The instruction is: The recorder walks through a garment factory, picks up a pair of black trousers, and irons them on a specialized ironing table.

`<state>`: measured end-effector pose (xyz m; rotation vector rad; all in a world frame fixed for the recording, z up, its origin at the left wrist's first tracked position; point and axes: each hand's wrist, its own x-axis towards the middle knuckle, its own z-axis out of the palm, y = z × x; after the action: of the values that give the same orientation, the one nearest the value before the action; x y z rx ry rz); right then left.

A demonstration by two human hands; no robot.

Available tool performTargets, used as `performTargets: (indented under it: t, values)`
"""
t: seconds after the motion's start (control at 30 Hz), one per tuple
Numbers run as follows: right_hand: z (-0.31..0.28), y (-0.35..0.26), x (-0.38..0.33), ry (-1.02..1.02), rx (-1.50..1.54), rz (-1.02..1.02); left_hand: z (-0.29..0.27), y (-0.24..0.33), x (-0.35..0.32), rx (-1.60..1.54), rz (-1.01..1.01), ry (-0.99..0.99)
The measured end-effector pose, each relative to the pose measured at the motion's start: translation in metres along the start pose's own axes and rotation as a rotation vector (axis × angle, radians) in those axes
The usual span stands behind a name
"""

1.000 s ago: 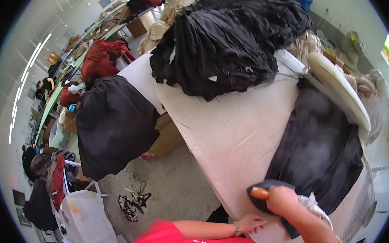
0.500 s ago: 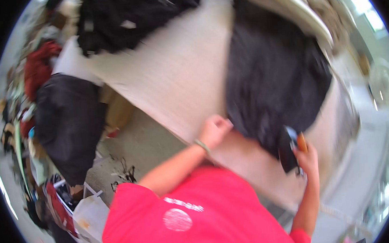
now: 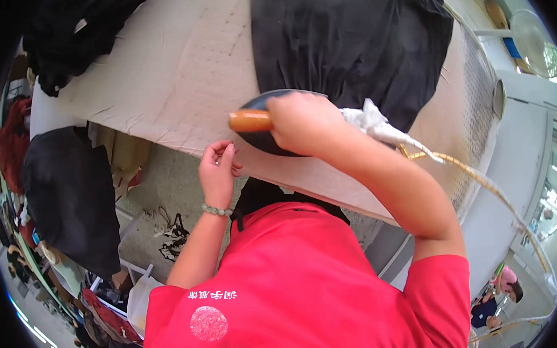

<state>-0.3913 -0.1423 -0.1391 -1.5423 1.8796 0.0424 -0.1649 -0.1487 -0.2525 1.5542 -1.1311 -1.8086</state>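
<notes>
- The iron, a dark flat-soled one with an orange-brown wooden handle, sits sole-down on the pale padded ironing table, at the near edge of the black garment spread over the pad.
- The right hand is closed around the handle from above, fingers wrapped fully; only the handle's left end sticks out past the fist.
- It looks like a heavy metal body, rigid, and probably hot at the sole, so the handle is the one safe place to hold it; its weight should do the pressing.
- Just behind the gripping hand, a white rag is bunched at the rear of the iron, where a braided yellowish cord leaves and trails away to the right and down. The cord may drag or snag on a long stroke.
- The black garment ahead of the grip is soft, limp cloth, likely to ruck up under a pushed sole unless held flat.
- The left hand, with a bead bracelet at the wrist, is left of the iron at the table's front edge, thumb and fingers pinched together; whether they hold anything, I cannot tell.
- Farther out beyond the pad lie more dark clothes, and a black piece hangs beside the table.
</notes>
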Motion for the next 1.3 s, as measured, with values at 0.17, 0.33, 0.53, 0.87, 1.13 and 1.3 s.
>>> performTargets:
  t: [0.17, 0.33, 0.53, 0.87, 1.13, 1.3]
  values:
    - [-0.027, 0.042, 0.0, 0.347, 0.056, 0.311, 0.048, 0.017, -0.016, -0.03, -0.284, -0.18]
    - [-0.029, 0.086, -0.052, 0.289, -0.054, 0.258, 0.101, 0.016, 0.002, -0.135, -0.247, -0.147]
    - [-0.021, 0.088, -0.058, 0.327, 0.15, 0.33, 0.105, -0.004, -0.014, -0.152, -0.127, -0.083]
    - [-0.046, 0.04, 0.019, 0.309, -0.026, 0.017, 0.108, -0.006, -0.021, -0.127, -0.008, 0.082]
    - [-0.011, 0.116, -0.074, 0.193, 0.001, 0.223, 0.077, 0.007, 0.004, -0.449, -0.081, 0.098]
    - [0.029, 0.176, -0.17, 0.147, -0.008, 0.367, 0.083, 0.001, 0.005, -0.513, -0.098, 0.152]
